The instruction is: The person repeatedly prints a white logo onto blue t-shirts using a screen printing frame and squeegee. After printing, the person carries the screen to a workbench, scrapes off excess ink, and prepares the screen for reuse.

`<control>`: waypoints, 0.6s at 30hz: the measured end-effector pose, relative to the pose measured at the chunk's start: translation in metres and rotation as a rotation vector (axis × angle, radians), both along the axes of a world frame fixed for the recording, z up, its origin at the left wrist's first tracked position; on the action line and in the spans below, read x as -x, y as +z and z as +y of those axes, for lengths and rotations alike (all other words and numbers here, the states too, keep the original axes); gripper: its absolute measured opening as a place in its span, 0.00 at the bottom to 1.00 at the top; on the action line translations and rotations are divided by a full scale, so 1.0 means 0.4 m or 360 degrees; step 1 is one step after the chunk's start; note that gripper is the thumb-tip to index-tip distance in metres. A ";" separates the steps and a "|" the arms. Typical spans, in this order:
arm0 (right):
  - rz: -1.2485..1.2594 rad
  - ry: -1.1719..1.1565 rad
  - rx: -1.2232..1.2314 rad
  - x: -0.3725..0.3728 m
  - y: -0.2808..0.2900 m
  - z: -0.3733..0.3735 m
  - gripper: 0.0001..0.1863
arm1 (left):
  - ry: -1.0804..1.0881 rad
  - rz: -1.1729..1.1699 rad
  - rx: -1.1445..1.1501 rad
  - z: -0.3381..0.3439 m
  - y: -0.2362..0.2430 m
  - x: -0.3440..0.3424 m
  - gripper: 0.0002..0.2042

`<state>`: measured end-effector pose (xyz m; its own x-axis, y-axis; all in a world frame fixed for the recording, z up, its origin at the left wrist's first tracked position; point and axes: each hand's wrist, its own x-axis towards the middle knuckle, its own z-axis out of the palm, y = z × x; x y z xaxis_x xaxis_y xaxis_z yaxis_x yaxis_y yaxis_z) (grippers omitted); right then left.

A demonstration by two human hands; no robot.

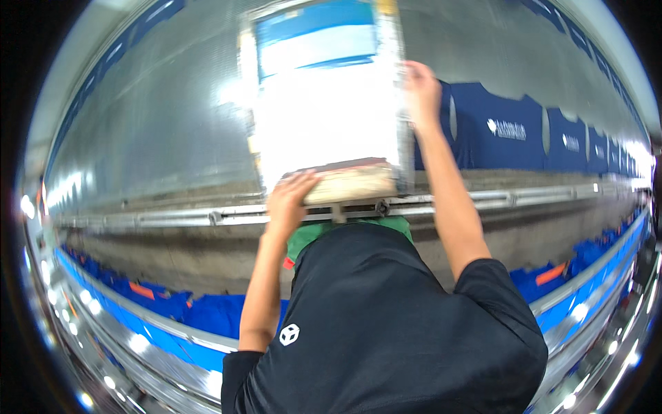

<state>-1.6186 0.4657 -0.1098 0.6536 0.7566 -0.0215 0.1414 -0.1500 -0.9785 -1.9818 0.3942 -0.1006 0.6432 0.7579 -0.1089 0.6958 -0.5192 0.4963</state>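
Observation:
A screen printing frame (404, 148) lies over the long table in front of me, its mesh white with blue bands at the far end. Along the near end of this frame sits a pale wooden bar (352, 185) with a dark reddish strip on its far edge. My left hand (289, 196) is closed over the left end of the bar, fingers on top. Farther off, my right hand (422, 96) grips the right side rail of the frame, fingertips curled at its edge and slightly blurred. Part of a navy fabric piece (507, 127) shows just right of the frame.
More navy fabric pieces (568, 141) with white prints lie in a row to the right. A metal rail (165, 219) runs along the table's near edge. Behind me, blue cloth (214, 310) hangs beside another long rail (155, 326). Bare grey table surface (172, 124) stretches left.

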 end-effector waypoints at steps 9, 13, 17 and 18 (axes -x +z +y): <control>0.0146 -0.0039 -0.0183 0.702 -0.102 0.255 0.07 | 0.0268 0.0421 -0.0150 0.310 0.006 0.616 0.28; 0.0311 -0.0018 -0.0126 0.809 -0.120 0.292 0.07 | 0.0239 0.0443 -0.0103 0.367 -0.007 0.715 0.27; 0.0323 -0.0047 -0.0052 0.836 -0.139 0.305 0.08 | 0.0229 0.0478 -0.0088 0.380 -0.012 0.742 0.26; 0.0330 -0.0047 -0.0034 0.836 -0.144 0.310 0.08 | 0.0232 0.0513 -0.0108 0.385 -0.018 0.741 0.27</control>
